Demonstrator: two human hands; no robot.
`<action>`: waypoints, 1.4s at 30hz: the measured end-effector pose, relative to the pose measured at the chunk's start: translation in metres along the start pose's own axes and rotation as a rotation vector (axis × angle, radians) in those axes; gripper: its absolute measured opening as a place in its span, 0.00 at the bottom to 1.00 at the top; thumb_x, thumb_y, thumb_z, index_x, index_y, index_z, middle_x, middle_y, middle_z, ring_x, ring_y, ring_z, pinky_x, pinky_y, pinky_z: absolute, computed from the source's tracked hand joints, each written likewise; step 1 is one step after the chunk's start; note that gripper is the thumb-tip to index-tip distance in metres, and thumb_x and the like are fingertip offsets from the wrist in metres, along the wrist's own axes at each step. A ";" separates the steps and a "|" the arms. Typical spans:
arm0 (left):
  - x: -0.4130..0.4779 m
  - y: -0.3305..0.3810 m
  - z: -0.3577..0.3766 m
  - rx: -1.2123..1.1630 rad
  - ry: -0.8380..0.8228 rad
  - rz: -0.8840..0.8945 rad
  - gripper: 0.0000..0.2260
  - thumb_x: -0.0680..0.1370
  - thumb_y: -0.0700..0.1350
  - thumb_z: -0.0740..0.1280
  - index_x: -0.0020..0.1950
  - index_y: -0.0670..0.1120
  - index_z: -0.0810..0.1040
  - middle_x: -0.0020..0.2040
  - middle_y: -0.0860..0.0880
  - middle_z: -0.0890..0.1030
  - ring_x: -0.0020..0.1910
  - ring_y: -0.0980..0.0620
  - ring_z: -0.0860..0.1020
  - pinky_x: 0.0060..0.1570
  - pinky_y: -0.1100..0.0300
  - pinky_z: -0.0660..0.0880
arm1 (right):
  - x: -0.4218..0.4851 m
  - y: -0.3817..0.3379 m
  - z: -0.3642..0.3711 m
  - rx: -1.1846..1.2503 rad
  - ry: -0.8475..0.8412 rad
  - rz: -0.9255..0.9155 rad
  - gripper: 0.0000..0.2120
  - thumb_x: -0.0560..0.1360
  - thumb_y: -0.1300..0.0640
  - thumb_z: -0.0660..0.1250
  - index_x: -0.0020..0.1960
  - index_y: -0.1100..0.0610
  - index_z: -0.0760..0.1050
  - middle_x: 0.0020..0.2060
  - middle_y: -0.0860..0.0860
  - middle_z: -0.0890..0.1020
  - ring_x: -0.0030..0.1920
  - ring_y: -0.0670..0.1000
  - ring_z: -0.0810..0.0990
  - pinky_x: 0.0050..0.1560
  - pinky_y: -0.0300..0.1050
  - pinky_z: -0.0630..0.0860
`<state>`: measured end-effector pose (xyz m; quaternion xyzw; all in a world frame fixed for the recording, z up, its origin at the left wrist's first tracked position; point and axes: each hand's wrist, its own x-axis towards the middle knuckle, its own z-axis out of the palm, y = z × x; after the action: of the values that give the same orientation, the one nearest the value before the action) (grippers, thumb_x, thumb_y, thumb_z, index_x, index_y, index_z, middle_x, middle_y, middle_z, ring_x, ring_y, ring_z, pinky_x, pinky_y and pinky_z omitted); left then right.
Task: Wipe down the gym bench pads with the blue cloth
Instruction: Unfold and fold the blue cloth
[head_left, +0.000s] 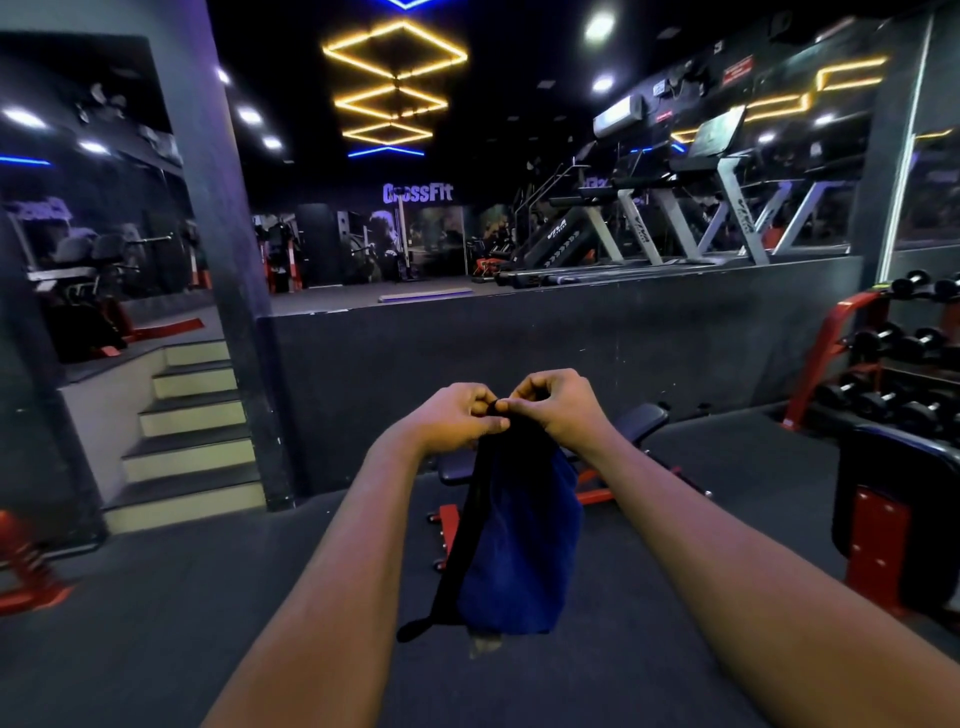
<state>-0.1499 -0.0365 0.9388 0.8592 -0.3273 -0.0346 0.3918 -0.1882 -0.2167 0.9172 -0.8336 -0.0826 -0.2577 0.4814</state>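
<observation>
Both hands, left hand (457, 413) and right hand (558, 410), pinch the cloth (519, 540) top edge, while the bench (641, 418) beyond waits unwiped.

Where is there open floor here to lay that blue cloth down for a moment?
Bare floor stretches between the stairs and the bench, left of the blue cloth; another strip lies between the bench and the dumbbell rack. The right is crowded: rack and red-framed seat stand close together.

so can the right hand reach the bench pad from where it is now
Probably not yet. The right hand and left hand both pinch the blue cloth at its top; the bench pad sits lower and farther ahead. Nothing blocks the way.
</observation>
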 end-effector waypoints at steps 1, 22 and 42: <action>0.001 -0.002 0.001 0.036 0.023 0.010 0.05 0.79 0.44 0.69 0.54 0.46 0.78 0.46 0.48 0.83 0.46 0.53 0.81 0.45 0.58 0.80 | -0.001 0.000 0.001 0.026 -0.010 0.002 0.07 0.70 0.54 0.78 0.40 0.57 0.84 0.32 0.48 0.84 0.34 0.40 0.80 0.35 0.34 0.76; -0.007 -0.062 -0.032 0.260 0.380 -0.044 0.10 0.81 0.35 0.58 0.53 0.47 0.76 0.45 0.43 0.78 0.35 0.52 0.75 0.30 0.65 0.71 | 0.023 0.028 -0.020 -0.344 0.048 0.050 0.10 0.70 0.51 0.77 0.38 0.52 0.77 0.51 0.52 0.71 0.51 0.50 0.72 0.48 0.36 0.69; -0.003 -0.066 -0.039 0.272 0.156 -0.057 0.17 0.73 0.30 0.63 0.48 0.52 0.78 0.48 0.52 0.82 0.50 0.53 0.81 0.54 0.57 0.78 | 0.041 0.006 -0.011 -0.252 -0.190 0.178 0.10 0.64 0.59 0.82 0.39 0.56 0.81 0.32 0.48 0.79 0.34 0.45 0.76 0.35 0.37 0.73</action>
<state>-0.1047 0.0216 0.9193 0.9133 -0.2730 0.0657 0.2950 -0.1546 -0.2335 0.9375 -0.9120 -0.0206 -0.1423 0.3843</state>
